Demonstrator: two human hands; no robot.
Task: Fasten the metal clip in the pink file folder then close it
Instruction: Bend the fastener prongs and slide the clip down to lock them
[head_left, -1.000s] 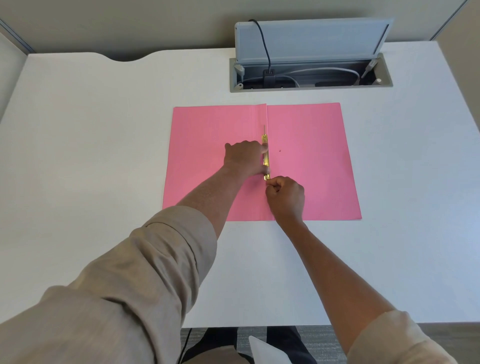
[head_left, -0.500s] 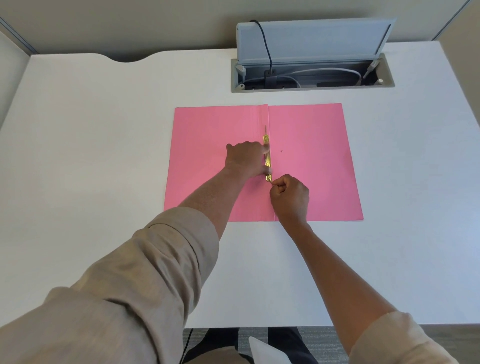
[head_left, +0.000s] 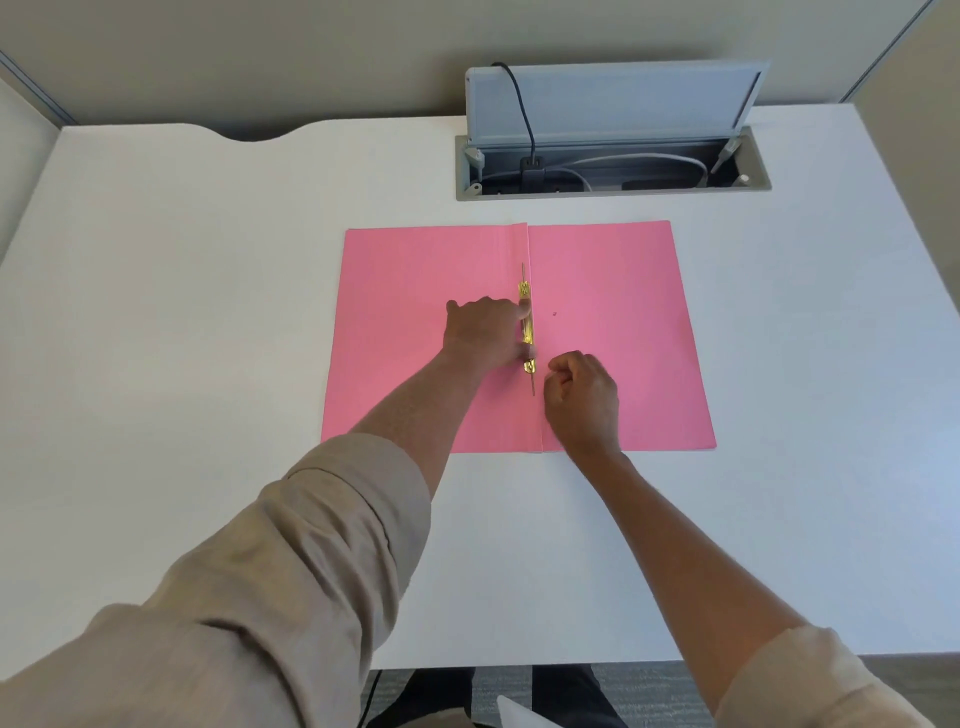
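White flat bench (head_left: 208, 312) carries the pink paper file folder (head_left: 415, 270), lying open flat at centre, spine crease running away from the viewer. Thin gold metal clip (head_left: 527, 332) sits along that crease, a slim prong sticking out past each end.

Left hand (head_left: 483, 338) comes in from the left side, palm down, fingers (head_left: 524, 312) curled over the clip bar and pressing it onto the folder; not a pinch, more a hold-down, grip half-closed on the bar. Forearm bare, beige sleeve rolled up.

Right hand (head_left: 582, 395) rests on the right leaf just beside the clip's near end, loosely fisted, thumb and forefinger tips together. Cannot tell if they hold anything; appears apart from the near prong.

Step in hand, by my read: locking the near end of the clip. To do it well, keep the left hand's pressure steady so the bar doesn't shift, flatten the near prong along the crease, and slide the keeper over it fully. Then fold one leaf over the other.

Grey cable box (head_left: 613, 171) stands open at the far edge, well apart.
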